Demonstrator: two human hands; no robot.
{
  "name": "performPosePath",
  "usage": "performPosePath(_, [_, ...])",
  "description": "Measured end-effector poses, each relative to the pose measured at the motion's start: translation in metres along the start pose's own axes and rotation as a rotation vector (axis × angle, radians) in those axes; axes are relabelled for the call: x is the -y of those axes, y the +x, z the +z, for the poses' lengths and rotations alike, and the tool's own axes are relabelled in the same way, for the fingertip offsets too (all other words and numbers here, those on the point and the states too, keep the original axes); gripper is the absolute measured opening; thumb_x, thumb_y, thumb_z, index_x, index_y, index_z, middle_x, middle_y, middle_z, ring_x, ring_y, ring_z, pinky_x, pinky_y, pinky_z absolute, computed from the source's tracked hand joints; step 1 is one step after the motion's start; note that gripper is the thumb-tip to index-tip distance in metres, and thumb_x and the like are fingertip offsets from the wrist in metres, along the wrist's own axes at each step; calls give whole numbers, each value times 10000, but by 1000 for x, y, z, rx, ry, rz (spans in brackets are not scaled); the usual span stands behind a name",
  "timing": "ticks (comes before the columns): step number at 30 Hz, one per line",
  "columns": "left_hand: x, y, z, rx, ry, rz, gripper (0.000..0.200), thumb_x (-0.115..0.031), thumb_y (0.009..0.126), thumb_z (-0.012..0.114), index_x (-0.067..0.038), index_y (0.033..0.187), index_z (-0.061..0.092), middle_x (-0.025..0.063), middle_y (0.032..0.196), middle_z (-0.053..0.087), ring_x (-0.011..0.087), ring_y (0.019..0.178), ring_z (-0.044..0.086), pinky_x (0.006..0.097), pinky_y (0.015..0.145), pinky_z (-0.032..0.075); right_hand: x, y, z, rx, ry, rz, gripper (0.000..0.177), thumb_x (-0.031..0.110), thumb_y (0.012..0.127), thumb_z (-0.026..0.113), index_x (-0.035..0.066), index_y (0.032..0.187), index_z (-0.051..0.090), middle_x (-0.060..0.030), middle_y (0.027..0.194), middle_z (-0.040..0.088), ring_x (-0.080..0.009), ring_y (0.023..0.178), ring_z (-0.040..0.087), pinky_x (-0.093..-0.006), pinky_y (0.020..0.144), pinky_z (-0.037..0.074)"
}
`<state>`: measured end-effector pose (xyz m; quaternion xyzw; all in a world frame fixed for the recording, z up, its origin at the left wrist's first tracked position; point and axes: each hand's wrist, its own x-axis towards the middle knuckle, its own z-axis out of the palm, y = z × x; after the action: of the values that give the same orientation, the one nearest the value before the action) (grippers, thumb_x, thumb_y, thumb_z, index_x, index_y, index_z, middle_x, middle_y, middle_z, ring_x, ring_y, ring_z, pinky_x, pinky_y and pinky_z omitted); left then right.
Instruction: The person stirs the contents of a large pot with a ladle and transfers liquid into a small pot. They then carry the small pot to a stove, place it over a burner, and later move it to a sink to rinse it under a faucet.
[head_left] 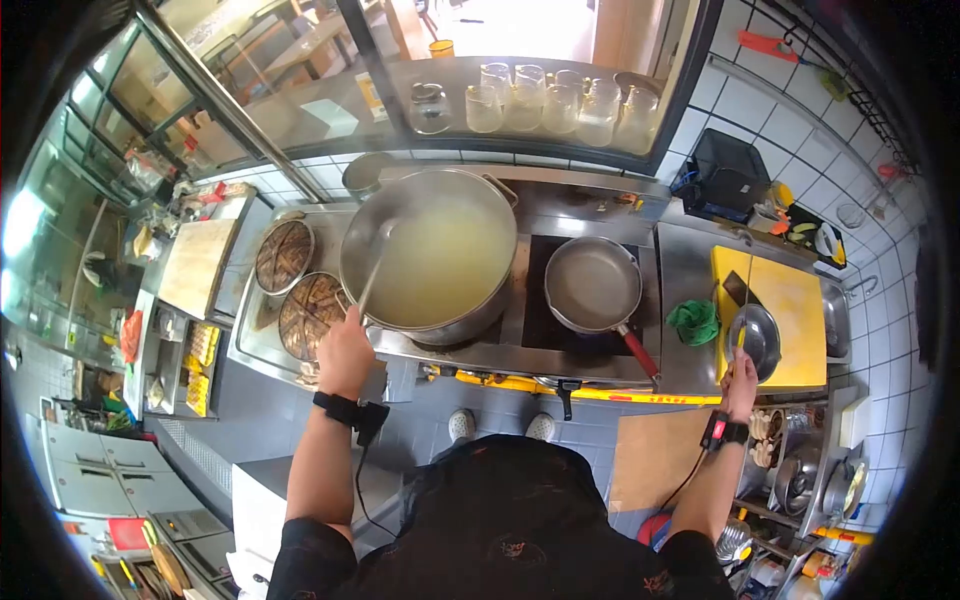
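My left hand (pixel 346 352) is closed round the handle of a metal ladle (pixel 375 272), whose head rests at the left inner side of a large steaming pot (pixel 505 275). Pale yellowish liquid (pixel 440 250) fills much of the pot. On the right, my right hand (pixel 739 378) grips a thin handle at a round metal bowl (pixel 762 345), which is over the yellow cutting board (pixel 795 300). A knife (pixel 737 289) lies on the board, partly behind the bowl. Whether the handle belongs to the bowl or to a separate utensil is hard to tell.
A pan (pixel 593 283) with a red handle sits on the middle burner. A green cloth (pixel 693 322) lies left of the board. Two round dark-topped containers (pixel 285 256) stand left of the pot. Several glass jugs (pixel 560 105) line the window ledge.
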<state>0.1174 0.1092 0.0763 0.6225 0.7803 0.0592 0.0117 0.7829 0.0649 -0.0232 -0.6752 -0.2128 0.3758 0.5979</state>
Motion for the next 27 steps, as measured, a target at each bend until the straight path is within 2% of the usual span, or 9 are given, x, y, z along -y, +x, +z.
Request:
performPosePath(2, [6,12,10,23,33,33,168,-174,906,572,-39,1002,547,233,816,666,441,807,651,552,703,504,17,-41,-2,-4,11,-63,161,282,994,605,127,957,585,78,633,407,-20,456,322,-198,409,233])
performPosePath(3, [3,18,7,69,38,44,171,-162,903,567,-25,1005,548,239,816,663,441,816,651,548,716,504,18,-58,-7,-24,6,-85,190,264,1004,590,94,1086,610,73,638,412,-18,460,333,-198,402,239])
performPosePath(10, [14,45,0,122,21,270,135,-129,866,568,-5,908,601,229,843,676,419,838,670,504,734,538,8,-153,-3,62,47,-209,91,139,983,602,102,1066,603,91,641,406,-9,484,302,-195,438,228])
performPosePath(12, [20,46,-8,123,-186,278,199,-159,867,557,28,875,623,241,866,670,450,864,635,539,778,484,7,-173,7,68,22,-175,98,130,977,609,99,1070,604,97,670,419,-3,493,303,-196,442,224])
performPosePath(17, [30,49,-18,215,-401,339,229,-162,860,605,21,988,660,229,845,662,415,852,645,475,763,500,7,-200,51,121,-139,-161,113,127,962,634,103,1067,601,105,685,414,5,518,310,-194,454,209])
performPosePath(19, [30,55,-19,449,-559,283,295,-182,890,601,53,1056,663,136,755,663,236,664,637,368,605,492,3,-202,69,164,-177,-149,120,134,958,645,100,1064,601,107,683,414,6,517,309,-196,452,211])
performPosePath(20, [29,55,-21,447,-565,282,295,-182,890,601,53,1056,663,136,755,663,236,664,637,368,605,492,4,-205,77,165,-181,-154,120,134,958,645,100,1064,601,107,683,414,6,517,309,-196,452,211])
performPosePath(22, [21,52,-31,641,-786,64,257,-184,934,589,29,1060,659,57,691,605,104,538,524,258,463,399,7,-210,95,239,-171,-101,160,68,936,648,90,1092,624,90,839,554,3,685,433,-176,576,338])
performPosePath(27, [37,47,-33,841,-1187,-215,230,-205,969,576,-13,1084,629,19,687,579,66,454,436,228,405,316,23,-225,138,318,-300,-79,193,34,926,641,17,1116,612,-8,1011,652,-75,925,573,-231,827,454])
